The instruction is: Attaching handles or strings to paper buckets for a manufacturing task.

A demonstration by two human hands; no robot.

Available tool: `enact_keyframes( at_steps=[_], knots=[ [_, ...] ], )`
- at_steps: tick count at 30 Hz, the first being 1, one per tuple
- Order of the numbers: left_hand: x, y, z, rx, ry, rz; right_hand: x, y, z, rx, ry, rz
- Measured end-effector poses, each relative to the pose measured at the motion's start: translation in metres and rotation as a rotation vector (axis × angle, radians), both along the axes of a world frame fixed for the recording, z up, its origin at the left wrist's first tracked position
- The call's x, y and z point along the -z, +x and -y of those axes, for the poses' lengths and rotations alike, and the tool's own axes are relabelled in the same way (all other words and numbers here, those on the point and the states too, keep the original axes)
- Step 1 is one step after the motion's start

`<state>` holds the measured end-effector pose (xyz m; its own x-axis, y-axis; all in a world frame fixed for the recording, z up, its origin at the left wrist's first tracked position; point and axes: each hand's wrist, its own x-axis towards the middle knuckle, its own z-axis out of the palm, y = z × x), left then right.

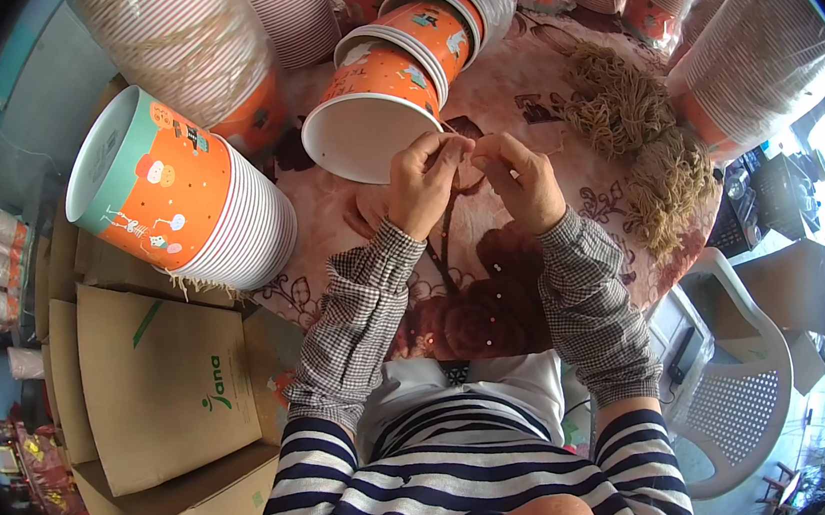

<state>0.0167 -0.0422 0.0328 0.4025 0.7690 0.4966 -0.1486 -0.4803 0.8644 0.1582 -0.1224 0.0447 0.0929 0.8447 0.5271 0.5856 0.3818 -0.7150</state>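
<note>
My left hand (425,181) and my right hand (522,181) meet above the table, fingertips pinched close together. A thin strand, which looks like twine, runs from them toward the rim of an orange paper bucket (370,139). That bucket lies on its side just beyond my left hand, its white mouth facing me. Behind it, more orange paper buckets (421,35) with cartoon prints lie in a row. What exactly sits between the fingertips is mostly hidden. Checked sleeves cover both forearms.
A tilted stack of paper buckets (185,196) stands at the left, twine ends below it. Loose bundles of tan twine (623,105) lie on the right of the floral tablecloth (497,299). Wrapped bucket stacks (758,50) line the back. Cardboard boxes (169,384) and a white chair (740,404) flank me.
</note>
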Motion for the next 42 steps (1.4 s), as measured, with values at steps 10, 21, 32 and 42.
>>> enact_keyframes(
  at_steps=[10,21,32,42],
  knots=[
    [0.003,0.002,0.004,0.152,0.025,-0.128,-0.001,0.001,-0.001,0.048,-0.116,-0.18],
    [0.0,0.001,0.002,0.175,0.017,-0.11,0.01,0.008,-0.008,-0.154,-0.174,-0.672],
    [-0.003,-0.002,0.004,-0.025,0.183,-0.119,0.009,-0.001,-0.004,0.077,-0.088,-0.348],
    [0.001,0.002,0.006,-0.053,0.016,-0.129,0.001,-0.01,0.002,0.159,0.055,-0.032]
  ],
)
